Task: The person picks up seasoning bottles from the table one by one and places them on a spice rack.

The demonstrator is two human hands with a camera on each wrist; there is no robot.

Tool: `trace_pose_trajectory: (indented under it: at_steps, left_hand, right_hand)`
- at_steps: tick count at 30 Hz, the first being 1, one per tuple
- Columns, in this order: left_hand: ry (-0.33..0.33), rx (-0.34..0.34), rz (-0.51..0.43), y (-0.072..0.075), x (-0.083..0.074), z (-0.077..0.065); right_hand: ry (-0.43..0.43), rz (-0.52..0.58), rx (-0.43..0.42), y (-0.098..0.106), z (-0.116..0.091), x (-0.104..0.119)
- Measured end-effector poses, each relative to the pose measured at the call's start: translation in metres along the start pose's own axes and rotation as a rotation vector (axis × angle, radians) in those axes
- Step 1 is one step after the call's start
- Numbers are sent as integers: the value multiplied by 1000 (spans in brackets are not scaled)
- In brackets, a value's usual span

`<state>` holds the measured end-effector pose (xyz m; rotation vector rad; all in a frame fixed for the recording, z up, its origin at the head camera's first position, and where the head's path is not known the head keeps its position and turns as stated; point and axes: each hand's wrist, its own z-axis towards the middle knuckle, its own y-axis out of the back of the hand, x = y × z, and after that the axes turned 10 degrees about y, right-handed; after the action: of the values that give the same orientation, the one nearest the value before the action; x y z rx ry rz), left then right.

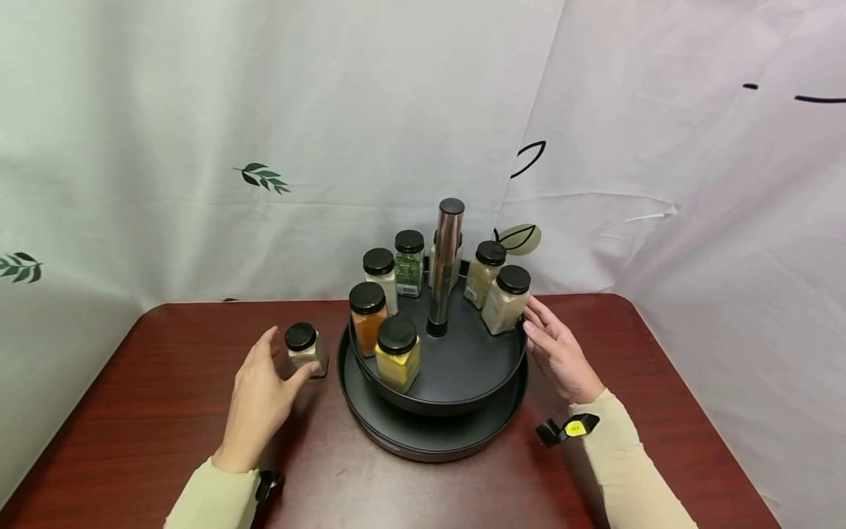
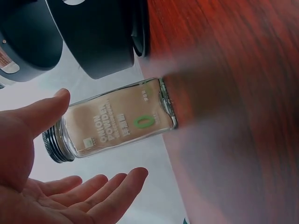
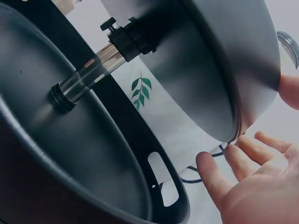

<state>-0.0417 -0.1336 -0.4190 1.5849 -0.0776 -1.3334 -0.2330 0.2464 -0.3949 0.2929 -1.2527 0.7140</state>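
On the table left of a two-tier black turntable stands a square glass jar of onion powder (image 2: 121, 116) with a black lid. My left hand (image 1: 261, 400) is spread around this jar, thumb on its near side and fingers apart on the other side; whether the thumb touches the glass I cannot tell. Over at the right, my right hand (image 1: 558, 353) has its fingertips at the rim of the upper tray (image 1: 456, 382), fingers extended. In the right wrist view the thumb (image 3: 290, 91) meets that tray's outer wall.
Several spice jars stand on the upper tray, including a yellow one (image 1: 398, 360), an orange one (image 1: 368, 323) and a green one (image 1: 410, 268). A metallic post (image 1: 446, 264) rises from its middle. The lower tray (image 1: 429, 444) sits beneath. A white curtain (image 1: 330, 110) hangs behind.
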Motion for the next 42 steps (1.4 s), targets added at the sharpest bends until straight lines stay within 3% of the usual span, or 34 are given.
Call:
trace_pose_trajectory:
  at_steps: [13, 20, 33, 42]
  left_hand:
    - [-10, 26, -52, -6, 1, 7]
    - [-13, 25, -30, -9, 1, 9]
    - [-31, 26, -13, -16, 4, 11]
    - [-8, 23, -23, -19, 4, 11]
  right_hand:
    - [40, -5, 8, -1, -5, -1]
    - [46, -35, 15, -2, -8, 1]
    - [116, -56, 83, -2, -15, 2]
    - [145, -38, 124, -4, -21, 0]
